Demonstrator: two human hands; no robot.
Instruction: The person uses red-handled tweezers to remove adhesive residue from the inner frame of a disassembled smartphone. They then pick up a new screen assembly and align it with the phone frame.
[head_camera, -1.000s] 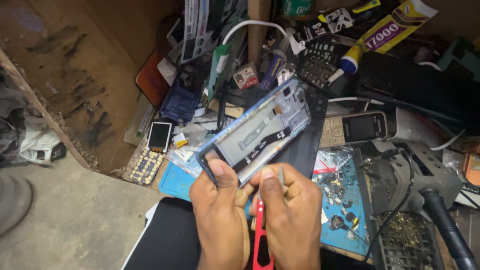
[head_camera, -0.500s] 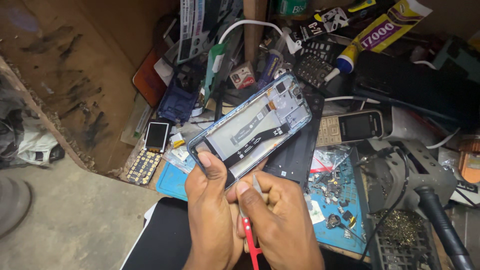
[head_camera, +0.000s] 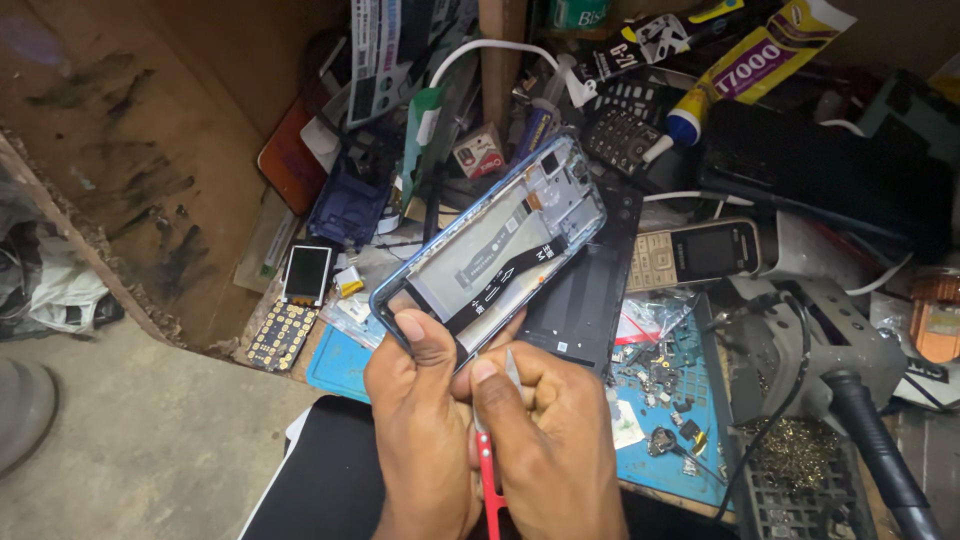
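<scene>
Blue-rimmed phone frame (head_camera: 495, 255) (black ribbon cable); red-handled tool (head_camera: 488, 480); blue mat (head_camera: 670, 440).

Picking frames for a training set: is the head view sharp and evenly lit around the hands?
Head view: the phone frame and both hands, left hand, right hand, look sharp; light is uneven, with the upper right clutter dark.

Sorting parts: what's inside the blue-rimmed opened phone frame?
Inside the blue-rimmed opened phone frame: black flex ribbon cable on a pale plate. The left hand covers its lower corner.
</scene>
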